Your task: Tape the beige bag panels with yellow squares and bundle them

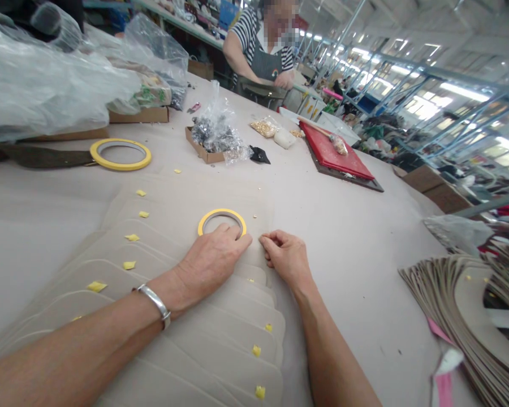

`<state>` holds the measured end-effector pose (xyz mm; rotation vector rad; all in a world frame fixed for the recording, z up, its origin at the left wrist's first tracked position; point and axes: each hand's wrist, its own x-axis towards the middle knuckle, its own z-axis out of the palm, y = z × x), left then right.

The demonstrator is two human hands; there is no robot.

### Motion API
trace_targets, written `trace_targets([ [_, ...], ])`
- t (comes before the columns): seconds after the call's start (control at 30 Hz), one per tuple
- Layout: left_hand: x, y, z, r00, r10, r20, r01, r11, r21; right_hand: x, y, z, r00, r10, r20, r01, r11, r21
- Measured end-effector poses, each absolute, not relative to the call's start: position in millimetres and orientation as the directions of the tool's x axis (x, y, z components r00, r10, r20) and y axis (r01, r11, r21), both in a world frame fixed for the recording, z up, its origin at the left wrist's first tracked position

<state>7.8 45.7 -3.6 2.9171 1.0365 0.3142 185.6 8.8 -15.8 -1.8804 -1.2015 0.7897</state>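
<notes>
My left hand [214,257] lies palm down on a fanned row of beige cut pieces [220,339], its fingers together and touching the near rim of a small yellow tape roll [221,216]. My right hand [285,254] rests beside it with the fingers curled in a pinch at the edge of the top piece; what it pinches is too small to see. Small yellow tape squares [129,264] mark both ends of the overlapping pieces. A silver bracelet [156,303] sits on my left wrist.
A larger yellow tape roll [120,154] lies at the back left near plastic bags [46,85]. A cardboard tray of metal parts [210,141] and a red board [333,151] stand further back. A stack of beige pieces [458,305] is at the right. A person in a striped shirt [258,48] works across the table.
</notes>
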Motion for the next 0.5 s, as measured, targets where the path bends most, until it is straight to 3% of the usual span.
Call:
trace_targets([
  [0.13, 4.2, 49.5, -4.4, 0.747, 0.639, 0.185, 0.616, -0.769, 0.171, 194.4, 6.2, -22.2, 0.392, 0.903, -0.176, 0.236, -0.283, -0.929],
  [0.23, 0.5, 54.8, -5.0, 0.717, 0.66, 0.225, 0.612, -0.75, 0.251, 198.3, 1.9, -26.9, 0.385, 0.913, -0.132, 0.129, -0.195, -0.972],
  [0.5, 0.9, 70.6, -4.3, 0.647, 0.72, 0.249, 0.708, -0.689, 0.153, 189.1, 6.2, -27.1, 0.339, 0.94, 0.019, 0.513, -0.168, -0.842],
])
